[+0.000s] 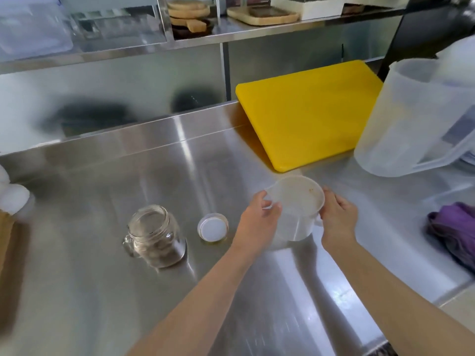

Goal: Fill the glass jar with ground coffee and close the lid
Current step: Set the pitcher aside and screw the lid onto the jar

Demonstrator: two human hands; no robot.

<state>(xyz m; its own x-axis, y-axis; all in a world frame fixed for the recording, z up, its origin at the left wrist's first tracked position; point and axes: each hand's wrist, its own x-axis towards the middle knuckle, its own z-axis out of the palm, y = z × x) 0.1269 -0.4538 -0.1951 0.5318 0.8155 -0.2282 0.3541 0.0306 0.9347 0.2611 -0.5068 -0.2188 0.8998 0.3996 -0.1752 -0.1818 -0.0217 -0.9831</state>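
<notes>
A clear glass jar (154, 235) with a handle stands open on the steel counter (90, 291), holding some dark ground coffee at its bottom. Its lid (212, 226) lies upside down on the counter just right of the jar. Further right, a translucent plastic measuring cup (295, 201) is held between both hands. My left hand (259, 214) grips the cup's left rim near the spout. My right hand (339, 217) grips its right side at the handle. The cup looks nearly empty, with brownish specks on its inner wall.
A yellow cutting board (308, 114) lies behind the cup. A large translucent pitcher (411, 119) stands at the right, with a purple cloth (452, 227) in front of it. A white object (12, 196) sits at the left edge. Shelves with wooden trays (262, 14) hang above.
</notes>
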